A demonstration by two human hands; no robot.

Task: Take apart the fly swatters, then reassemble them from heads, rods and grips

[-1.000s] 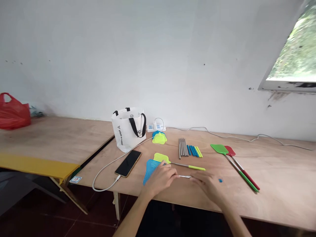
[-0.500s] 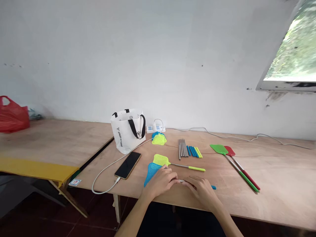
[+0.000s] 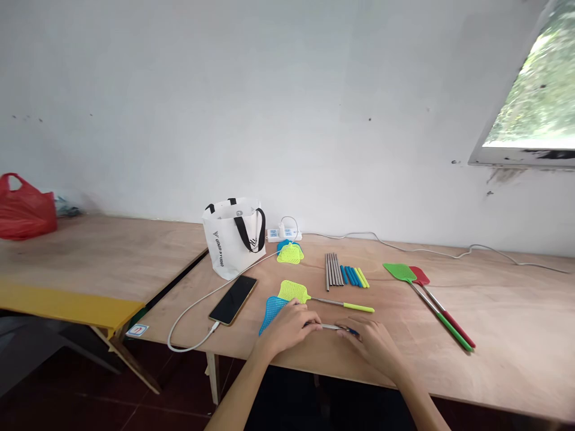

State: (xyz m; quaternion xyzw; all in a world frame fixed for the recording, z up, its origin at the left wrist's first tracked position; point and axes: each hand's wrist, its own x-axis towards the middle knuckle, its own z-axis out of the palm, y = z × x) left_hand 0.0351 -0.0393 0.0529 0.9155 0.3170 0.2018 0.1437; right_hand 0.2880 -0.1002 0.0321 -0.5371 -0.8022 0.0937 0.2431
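A blue fly swatter (image 3: 272, 312) lies across the front of the table, its mesh head to the left. My left hand (image 3: 294, 323) is closed around the swatter near its head, covering part of the mesh. Farther right, my right hand (image 3: 368, 340) grips the handle end, where a bit of blue shows between the fingers. A short stretch of metal rod is visible between the hands. Just beyond lies a yellow fly swatter (image 3: 294, 291) with a metal rod and yellow grip. Behind it are several metal tubes (image 3: 333, 270) and several blue and yellow grips (image 3: 354, 276).
Green (image 3: 401, 272) and red (image 3: 419, 275) fly swatters lie at the right. Loose swatter heads (image 3: 290, 254) rest near a power strip (image 3: 274, 235). A charging phone (image 3: 233, 300) and white bag (image 3: 231, 245) stand left. A cable (image 3: 395, 244) runs along the wall.
My right hand has shifted slightly right, away from my left, so more metal rod shows between them. The blue handle end is now covered by my right hand. My left hand has moved slightly left.
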